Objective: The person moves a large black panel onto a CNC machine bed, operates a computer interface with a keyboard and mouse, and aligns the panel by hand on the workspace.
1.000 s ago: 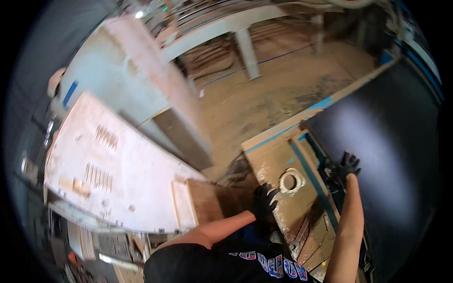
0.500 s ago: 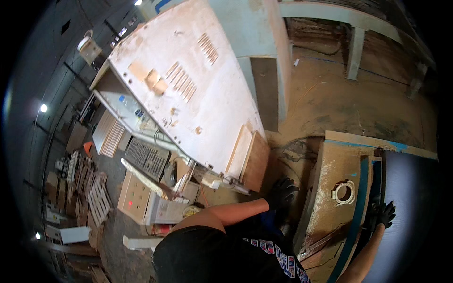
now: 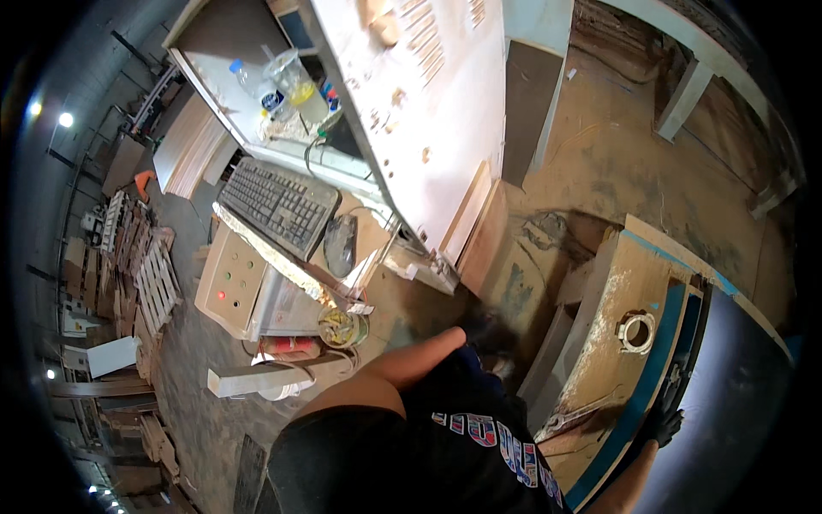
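Note:
My left hand [image 3: 490, 334], in a black glove, is held low in front of me, beside the machine bed. Motion smears its fingers, and nothing can be made out in them. My right hand [image 3: 664, 426], also gloved in black, rests at the edge of a smooth dark panel [image 3: 728, 394] on the right, its fingers stretched out over that edge. Beside it runs a teal strip [image 3: 646, 396] along a worn wooden board [image 3: 599, 343]. The board carries a white ring fitting [image 3: 636, 332] and a wrench [image 3: 575, 415].
A white cabinet [image 3: 411, 111] rises ahead, its open shelf holding a plastic bottle [image 3: 254, 88] and a jug [image 3: 300, 86]. Below are a keyboard [image 3: 278, 206], a mouse [image 3: 341, 245] and a control box [image 3: 229, 278]. Pallets [image 3: 158, 278] stand far left. A metal frame leg [image 3: 685, 98] stands far right.
The view has turned and come nearer the cabinet's shelf and keyboard. My left hand has drawn in closer to my body and blurred. My right hand has slid back toward me along the panel edge.

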The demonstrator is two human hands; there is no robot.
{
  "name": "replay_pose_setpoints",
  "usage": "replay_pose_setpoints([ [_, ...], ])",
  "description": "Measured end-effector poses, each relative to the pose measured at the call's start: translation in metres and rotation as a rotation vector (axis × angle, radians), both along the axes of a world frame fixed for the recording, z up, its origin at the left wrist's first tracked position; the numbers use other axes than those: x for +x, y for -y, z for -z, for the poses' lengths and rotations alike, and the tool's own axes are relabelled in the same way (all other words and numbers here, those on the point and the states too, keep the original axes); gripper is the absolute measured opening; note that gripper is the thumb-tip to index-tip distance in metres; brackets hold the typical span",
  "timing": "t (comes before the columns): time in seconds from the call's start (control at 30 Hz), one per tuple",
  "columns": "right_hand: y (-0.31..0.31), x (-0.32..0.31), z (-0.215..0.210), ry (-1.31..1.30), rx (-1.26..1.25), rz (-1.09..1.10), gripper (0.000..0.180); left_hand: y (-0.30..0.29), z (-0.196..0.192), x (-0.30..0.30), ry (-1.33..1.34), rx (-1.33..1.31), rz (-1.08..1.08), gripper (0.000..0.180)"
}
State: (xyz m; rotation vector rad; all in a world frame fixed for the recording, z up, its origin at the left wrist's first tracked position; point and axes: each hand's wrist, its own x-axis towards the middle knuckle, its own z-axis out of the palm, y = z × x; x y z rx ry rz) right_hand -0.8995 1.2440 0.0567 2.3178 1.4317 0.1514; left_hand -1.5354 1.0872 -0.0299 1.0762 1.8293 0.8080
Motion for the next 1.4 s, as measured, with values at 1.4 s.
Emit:
replay_pose_setpoints([
  [1.4,0.396,-0.222,0.008,-0.541,1.192,0.229,0.017,0.028,0.172,-0.071,-0.260,-0.402,0.711,0.048],
])
